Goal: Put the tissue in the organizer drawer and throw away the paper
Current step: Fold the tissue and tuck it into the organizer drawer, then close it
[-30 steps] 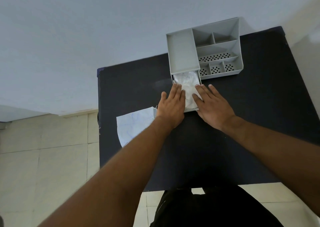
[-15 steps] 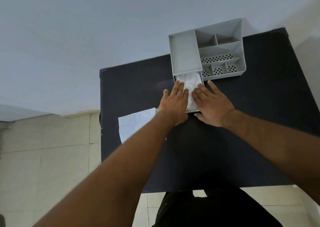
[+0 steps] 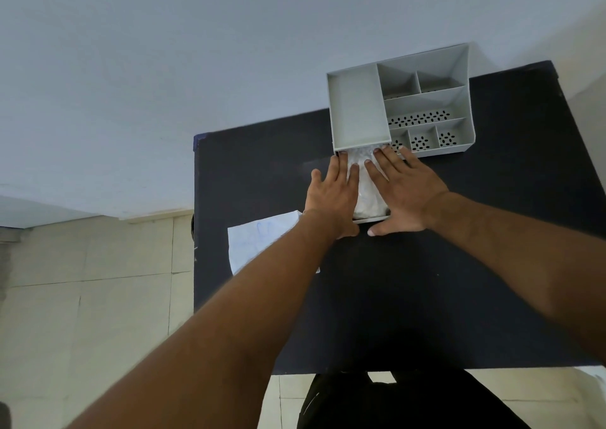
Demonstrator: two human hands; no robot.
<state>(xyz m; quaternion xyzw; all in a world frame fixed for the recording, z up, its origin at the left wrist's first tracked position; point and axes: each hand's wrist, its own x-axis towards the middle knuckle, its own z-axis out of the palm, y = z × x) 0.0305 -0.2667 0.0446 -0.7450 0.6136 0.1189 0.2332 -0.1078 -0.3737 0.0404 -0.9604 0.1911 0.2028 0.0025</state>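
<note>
Both hands lie flat and released: the left hand [image 3: 331, 195] and right hand [image 3: 405, 192] press the crumpled white tissue [image 3: 367, 186] into the grey plastic organizer's [image 3: 359, 107] open drawer [image 3: 372, 220] on the dark bench [image 3: 459, 264]. Tuck edges below the rim before sliding it shut. White paper [image 3: 259, 241] waits nearby.

hands: two, a left hand [image 3: 333, 195] and a right hand [image 3: 405, 192]
organizer [image 3: 426, 100]: one
drawer [image 3: 372, 220]: one, pulled out
tissue [image 3: 365, 189]: one
paper [image 3: 259, 243]: one sheet
table [image 3: 459, 264]: one
</note>
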